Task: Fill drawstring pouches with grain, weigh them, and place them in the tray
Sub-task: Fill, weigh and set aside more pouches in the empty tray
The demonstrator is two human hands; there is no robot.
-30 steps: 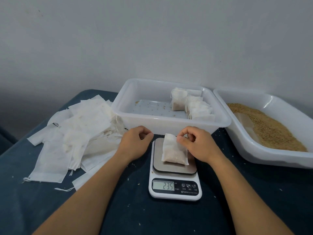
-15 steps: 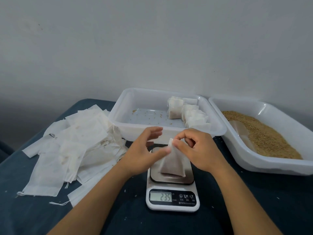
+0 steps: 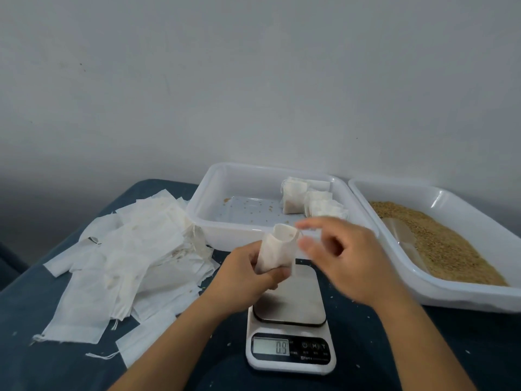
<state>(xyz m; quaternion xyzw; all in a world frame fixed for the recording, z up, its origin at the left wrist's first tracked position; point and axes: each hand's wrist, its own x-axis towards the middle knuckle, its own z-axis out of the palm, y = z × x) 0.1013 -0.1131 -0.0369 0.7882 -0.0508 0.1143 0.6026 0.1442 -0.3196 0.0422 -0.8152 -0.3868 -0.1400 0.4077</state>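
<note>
On the dark table (image 3: 423,348), along the wall, I see two white plastic bins side by side. At right, the grain bin (image 3: 451,294) holds a bed of brown grain (image 3: 439,238) with a clear scoop (image 3: 401,235) lying in it. Left of it stands the tray (image 3: 214,224), its floor speckled with loose kernels and a cluster of filled pouches (image 3: 310,203) packed into its far right corner. Further left, a heap of flat empty pouches (image 3: 118,266) spreads over the table, drawstrings trailing at the near edges. Just in front of the tray sits the scale (image 3: 290,354), its steel plate bare and its display reading 0.9.

Above the scale's far edge my left hand (image 3: 248,280) grips the pouch (image 3: 277,251) upright, fingers curled round its lower half; its mouth gapes open at the top, level with the tray's near rim. My right hand (image 3: 346,263) hovers just beside the pouch mouth, blurred, thumb and forefinger drawn near each other. Whether they pinch the drawstring I cannot tell; the other fingers hang loosely curled.
</note>
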